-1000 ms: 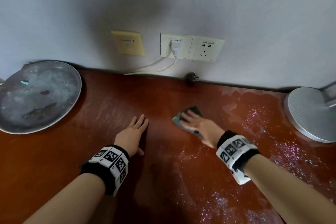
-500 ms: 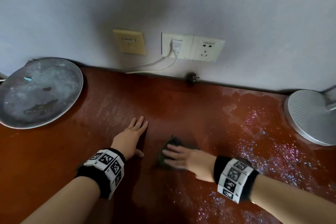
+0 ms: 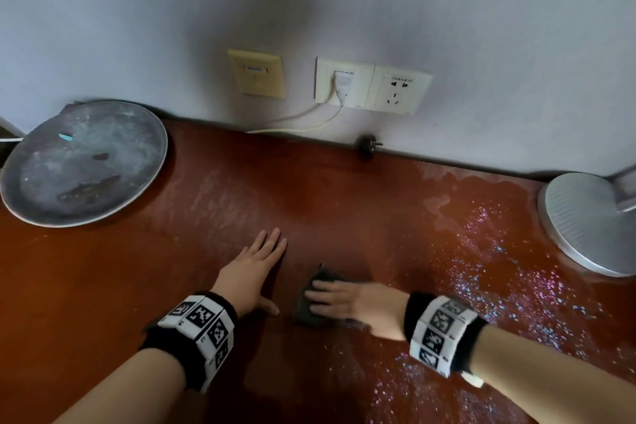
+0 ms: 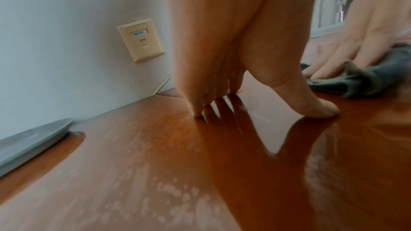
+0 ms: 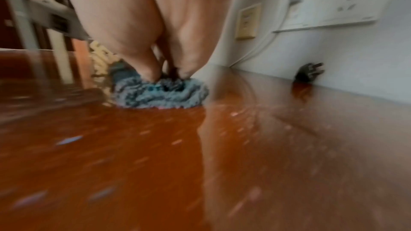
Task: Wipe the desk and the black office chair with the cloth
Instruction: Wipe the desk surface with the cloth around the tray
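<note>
A dark grey-blue cloth lies on the red-brown desk, near the middle front. My right hand presses flat on it, fingers straight and pointing left. The cloth bunches under those fingers in the right wrist view and shows at the right as the cloth in the left wrist view. My left hand rests flat on the bare desk just left of the cloth, fingers straight toward the wall. The left hand touches the wood with fingertips and thumb. No black office chair is in view.
A round grey metal tray sits at the back left. A silver lamp base stands at the right edge. Wall sockets with a white cord, and a loose black plug, sit by the wall. Wet streaks glisten on the desk's right half.
My right hand has dragged the cloth from the back middle toward me and leftward, ending beside my left hand. The left hand has stayed put.
</note>
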A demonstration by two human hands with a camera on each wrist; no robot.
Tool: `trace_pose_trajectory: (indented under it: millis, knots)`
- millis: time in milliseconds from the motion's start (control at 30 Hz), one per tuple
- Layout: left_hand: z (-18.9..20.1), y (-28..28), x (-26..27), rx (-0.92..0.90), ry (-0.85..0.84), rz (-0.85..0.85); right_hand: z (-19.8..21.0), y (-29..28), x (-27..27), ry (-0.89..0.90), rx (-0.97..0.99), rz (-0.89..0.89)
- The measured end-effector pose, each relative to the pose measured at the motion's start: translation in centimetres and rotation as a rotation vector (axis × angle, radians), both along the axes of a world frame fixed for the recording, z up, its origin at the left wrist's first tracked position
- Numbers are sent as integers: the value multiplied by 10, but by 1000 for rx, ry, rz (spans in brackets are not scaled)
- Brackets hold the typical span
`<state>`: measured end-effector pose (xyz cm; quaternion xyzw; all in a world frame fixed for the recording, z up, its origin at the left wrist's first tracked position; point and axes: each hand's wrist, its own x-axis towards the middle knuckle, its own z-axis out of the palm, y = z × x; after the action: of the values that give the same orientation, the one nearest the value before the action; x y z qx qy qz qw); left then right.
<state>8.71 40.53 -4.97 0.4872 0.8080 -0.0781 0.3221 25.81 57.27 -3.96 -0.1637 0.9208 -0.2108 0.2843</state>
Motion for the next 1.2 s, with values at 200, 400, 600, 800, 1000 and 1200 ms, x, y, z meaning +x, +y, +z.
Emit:
trace_pose_trajectory:
  millis: [200, 400, 600, 800, 1000, 1200]
  knots:
    - [0, -16, 12, -10, -16, -49, -11, 23, -24, 61, 161, -393]
    - [-2, -24, 18, 3, -11, -56, -10, -18, -2, 17, 11, -15]
    - [1, -33, 29, -5, -6, -63, -15, 14, -25, 45, 183, -408]
    - [4, -47, 43, -4, 5, -89, -16, -67, 35, 57, 106, -46]
    - [4, -66, 53, -26, -17, -133, -7, -44, 15, 41, 152, -263]
    - [1, -98, 68, -21, -19, -125, -11, -72, 22, 66, 257, -315]
